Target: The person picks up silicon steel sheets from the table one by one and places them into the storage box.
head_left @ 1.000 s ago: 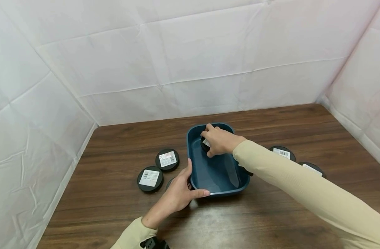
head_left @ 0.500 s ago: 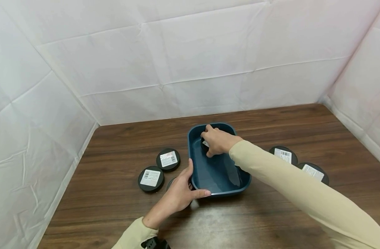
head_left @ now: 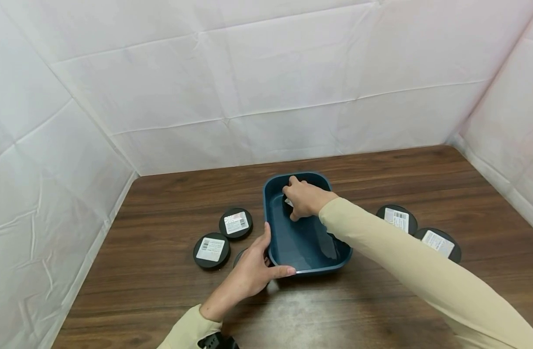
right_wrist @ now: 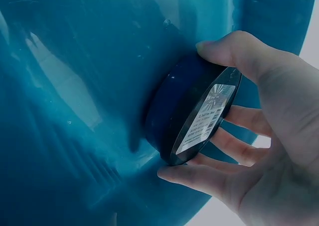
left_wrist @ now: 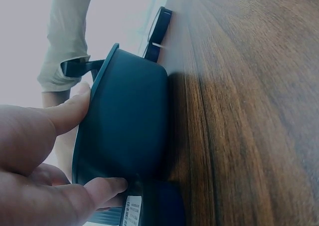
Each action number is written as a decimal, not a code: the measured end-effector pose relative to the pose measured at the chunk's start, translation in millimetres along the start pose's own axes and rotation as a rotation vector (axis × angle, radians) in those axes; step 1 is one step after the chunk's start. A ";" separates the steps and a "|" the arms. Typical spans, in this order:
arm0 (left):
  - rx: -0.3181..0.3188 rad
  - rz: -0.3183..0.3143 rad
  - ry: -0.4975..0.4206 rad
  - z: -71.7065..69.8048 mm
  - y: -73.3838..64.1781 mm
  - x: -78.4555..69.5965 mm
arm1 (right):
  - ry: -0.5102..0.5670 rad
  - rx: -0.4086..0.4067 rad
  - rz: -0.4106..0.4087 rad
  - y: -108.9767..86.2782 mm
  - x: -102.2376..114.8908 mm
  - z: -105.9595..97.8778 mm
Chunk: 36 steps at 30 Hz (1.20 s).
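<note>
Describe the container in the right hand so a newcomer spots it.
On the wooden table sits a blue bin. In its far-left part, the right hand grips a round black container with a white label. Unlike the similar containers outside, it's the only one visible inside.

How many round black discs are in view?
6 visible: a held disc in the right hand, inside the tub; a back-left disc and front-left disc on the table; a partly hidden disc by the left hand; a back-right disc and front-right disc. More could be hidden.

Bright head view with soft glare on the tabletop (head_left: 307,308), dimmer bluish wrist views
</note>
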<state>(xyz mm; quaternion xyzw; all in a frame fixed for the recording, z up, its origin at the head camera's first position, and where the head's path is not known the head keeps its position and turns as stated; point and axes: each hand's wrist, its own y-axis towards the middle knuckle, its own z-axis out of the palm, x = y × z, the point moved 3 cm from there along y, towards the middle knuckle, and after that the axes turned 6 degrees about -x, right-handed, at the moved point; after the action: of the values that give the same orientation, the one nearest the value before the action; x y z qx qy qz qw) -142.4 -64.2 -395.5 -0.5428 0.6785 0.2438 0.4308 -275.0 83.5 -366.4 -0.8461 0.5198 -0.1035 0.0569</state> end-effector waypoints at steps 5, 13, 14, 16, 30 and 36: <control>-0.001 -0.002 0.003 -0.6 0.1 0.2 | -0.005 -0.001 -0.002 1.9 -0.3 1.1; 0.001 -0.011 0.015 -1.4 -0.3 1.2 | -0.003 0.001 -0.002 4.4 -2.1 4.9; 0.000 -0.010 0.016 -1.5 -0.3 1.3 | -0.004 -0.001 -0.001 4.5 -2.5 4.9; -0.001 -0.010 0.018 -1.6 -0.1 1.4 | 0.000 -0.002 0.004 4.8 -3.0 4.9; 0.002 -0.002 0.012 -1.3 -0.5 1.3 | 0.008 0.004 0.010 6.8 -1.5 6.8; 0.003 -0.004 0.003 -1.4 0.5 0.7 | 0.010 0.016 0.018 8.0 -1.7 6.4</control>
<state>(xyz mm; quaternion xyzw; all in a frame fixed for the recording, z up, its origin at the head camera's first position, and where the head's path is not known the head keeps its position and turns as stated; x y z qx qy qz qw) -143.4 -65.5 -395.5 -0.5438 0.6784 0.2410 0.4312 -281.1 81.4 -374.5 -0.8403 0.5270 -0.1113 0.0618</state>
